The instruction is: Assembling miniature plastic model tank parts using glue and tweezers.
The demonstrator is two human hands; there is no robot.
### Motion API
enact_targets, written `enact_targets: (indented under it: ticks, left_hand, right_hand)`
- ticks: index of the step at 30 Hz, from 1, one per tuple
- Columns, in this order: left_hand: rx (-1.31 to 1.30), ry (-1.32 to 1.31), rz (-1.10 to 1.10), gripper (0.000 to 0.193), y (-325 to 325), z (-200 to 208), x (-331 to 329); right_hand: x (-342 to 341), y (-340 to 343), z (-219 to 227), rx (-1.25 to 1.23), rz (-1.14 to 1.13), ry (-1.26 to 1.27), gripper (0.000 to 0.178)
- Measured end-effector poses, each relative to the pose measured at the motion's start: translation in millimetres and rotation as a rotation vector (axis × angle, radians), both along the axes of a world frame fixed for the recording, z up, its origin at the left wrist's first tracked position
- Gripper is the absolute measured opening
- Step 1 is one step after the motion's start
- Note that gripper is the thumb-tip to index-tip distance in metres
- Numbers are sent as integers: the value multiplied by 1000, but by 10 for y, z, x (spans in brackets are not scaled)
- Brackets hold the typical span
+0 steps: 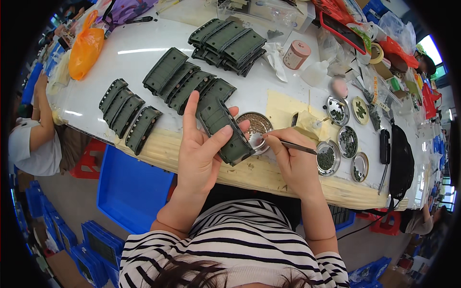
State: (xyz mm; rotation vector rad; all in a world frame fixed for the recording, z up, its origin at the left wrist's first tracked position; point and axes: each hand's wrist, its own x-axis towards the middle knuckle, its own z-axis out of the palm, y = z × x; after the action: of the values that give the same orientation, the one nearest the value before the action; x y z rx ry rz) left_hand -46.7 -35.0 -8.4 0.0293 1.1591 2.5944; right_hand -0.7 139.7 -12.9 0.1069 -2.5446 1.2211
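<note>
My left hand [199,144] holds a dark green, curved panel-like part [222,129] with small holes along its edges, tilted above the table's front edge. My right hand [292,161] pinches a slim metal tool [300,147] that looks like tweezers, its back end pointing right. The working tip is too small to make out beside the part. Just behind both hands sits a round metal dish [255,116] of small brown pieces. More green curved parts [168,72] lie in rows behind and left of my left hand, with a stack [228,43] farther back.
Right of my right hand stand small metal dishes [328,158] with green bits. A yellow block [309,126] lies behind them, near a pink jar [297,54]. A black pouch [402,161] is at the right edge. A blue tray [132,185] sits below the table at left.
</note>
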Motion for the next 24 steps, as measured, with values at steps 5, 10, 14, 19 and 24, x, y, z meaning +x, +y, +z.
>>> enact_targets:
  ticks: [5,10,14,19,24]
  left_hand:
    - [-93,100,-32,25,-5,-39,34]
    - [54,-58,-449,23,100,-34,93]
    - [202,-222,-693,27,228,-42,130]
    - [126,-250,-704,27,317,-18,166]
    - [209,-173,-742,28,349,-109,189]
  right_hand:
    - [73,33,77,-216,-24,109,10]
    - [192,140,287,-200,116,292,12]
    - [265,197,291,-50,160,369,18]
    - [349,261,335,19,163,335,22]
    - [384,308,267,-259,151,239,16]
